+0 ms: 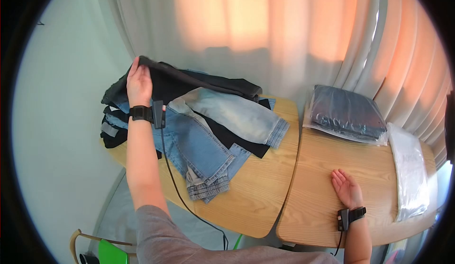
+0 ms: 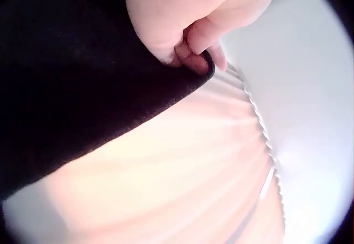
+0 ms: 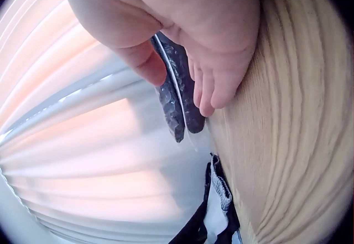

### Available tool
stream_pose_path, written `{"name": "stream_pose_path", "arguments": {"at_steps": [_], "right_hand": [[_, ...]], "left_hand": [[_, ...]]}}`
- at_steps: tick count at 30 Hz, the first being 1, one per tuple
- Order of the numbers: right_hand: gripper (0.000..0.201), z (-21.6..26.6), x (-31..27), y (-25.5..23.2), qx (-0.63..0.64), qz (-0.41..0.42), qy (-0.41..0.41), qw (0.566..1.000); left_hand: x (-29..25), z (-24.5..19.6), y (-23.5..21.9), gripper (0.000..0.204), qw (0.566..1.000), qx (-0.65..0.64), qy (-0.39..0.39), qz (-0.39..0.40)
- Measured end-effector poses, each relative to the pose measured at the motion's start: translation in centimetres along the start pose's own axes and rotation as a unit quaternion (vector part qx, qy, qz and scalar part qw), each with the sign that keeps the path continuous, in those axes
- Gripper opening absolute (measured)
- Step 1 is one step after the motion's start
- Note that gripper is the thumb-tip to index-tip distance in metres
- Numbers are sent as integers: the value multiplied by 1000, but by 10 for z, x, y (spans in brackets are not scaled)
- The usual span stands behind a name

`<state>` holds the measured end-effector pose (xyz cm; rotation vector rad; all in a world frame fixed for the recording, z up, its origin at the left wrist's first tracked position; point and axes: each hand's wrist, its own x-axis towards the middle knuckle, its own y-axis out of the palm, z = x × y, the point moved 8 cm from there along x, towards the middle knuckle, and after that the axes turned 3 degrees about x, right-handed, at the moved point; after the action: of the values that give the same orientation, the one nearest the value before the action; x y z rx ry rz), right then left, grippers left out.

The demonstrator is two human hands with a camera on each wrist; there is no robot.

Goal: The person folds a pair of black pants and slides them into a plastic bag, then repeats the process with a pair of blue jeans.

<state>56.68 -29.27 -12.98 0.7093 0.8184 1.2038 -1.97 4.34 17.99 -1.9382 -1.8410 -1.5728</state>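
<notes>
My left hand (image 1: 140,84) pinches the edge of a black garment (image 1: 173,79) and lifts that corner above the pile at the far left. In the left wrist view, thumb and fingers curl over the hem of the dark cloth (image 2: 83,84). Under it lie light blue jeans (image 1: 239,114) with a gathered cuff, and darker blue denim (image 1: 199,143) spreads toward the table's front. My right hand (image 1: 348,190) lies on the right-hand table, palm turned up, fingers loosely bent around nothing. The right wrist view shows its fingers (image 3: 221,84) close to the wood.
Dark clothing in a clear plastic bag (image 1: 348,114) lies at the back of the right table (image 1: 322,164). A white plastic packet (image 1: 410,174) is along its right side. A narrow gap divides the two tables. Curtains (image 1: 294,22) hang behind, and a green chair (image 1: 111,252) stands at lower left.
</notes>
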Motion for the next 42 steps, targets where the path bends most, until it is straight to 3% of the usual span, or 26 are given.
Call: {"name": "stream_pose_path", "arguments": {"at_steps": [3,6,8,9,13,15,17,19,21,22,23,25,26,28,29,31,33,35,36,40,42], "right_hand": [[38,1,3,-5,11,6,3,1000],[39,0,5,-10,12,3,4,1000],[39,0,9,-15,17,12,6,1000],[39,0,10,-17,24,17,4,1000],[38,0,8,-22,35,18,10,999],[37,1,11,-26,40,19,11,999],[37,2,8,-25,35,8,9,999],[36,2,4,-21,36,-3,8,999],[36,2,1,-16,24,-20,3,1000],[36,2,1,-16,29,-21,0,999],[36,2,2,-16,27,-22,4,999],[36,1,1,-16,30,-22,4,999],[36,0,1,-15,33,-24,4,999],[36,2,1,-14,40,-25,-3,999],[36,2,0,-14,43,-27,2,999],[36,2,-2,-16,47,-31,5,998],[37,2,0,-17,45,-31,6,999],[36,2,1,-17,46,-25,4,999],[36,2,0,-16,47,-20,6,999],[34,0,-8,-6,39,-26,8,999],[35,6,-26,31,-93,10,-36,995]], "left_hand": [[-49,-27,99,26,984,-74,-14,159],[-142,-59,191,24,970,-92,-33,222],[-209,-57,225,24,961,-118,-113,222],[-238,-46,231,24,956,-132,-146,217],[-355,56,179,36,902,-158,-392,94],[-404,64,170,38,867,-104,-481,80],[-428,51,153,34,850,-42,-520,73],[-427,32,104,32,880,67,-470,20],[-413,-6,30,35,915,202,-324,-128],[-411,-29,-12,32,881,313,-248,-256],[-414,-55,-48,28,815,412,-160,-375],[-421,-75,-116,27,730,476,-66,-486],[-415,-85,-112,27,733,478,-64,-479],[-422,-64,-110,29,757,293,-294,-505],[-421,-61,-121,29,759,293,-296,-500],[-410,-37,-152,32,844,176,-270,-428],[-400,-24,-160,32,867,139,-269,-396],[-384,-19,-139,28,878,64,-303,-366],[-374,-25,-118,31,894,44,-273,-352],[-347,-49,6,35,930,24,-243,-274],[-342,-46,66,38,952,-50,-248,-172]]}}
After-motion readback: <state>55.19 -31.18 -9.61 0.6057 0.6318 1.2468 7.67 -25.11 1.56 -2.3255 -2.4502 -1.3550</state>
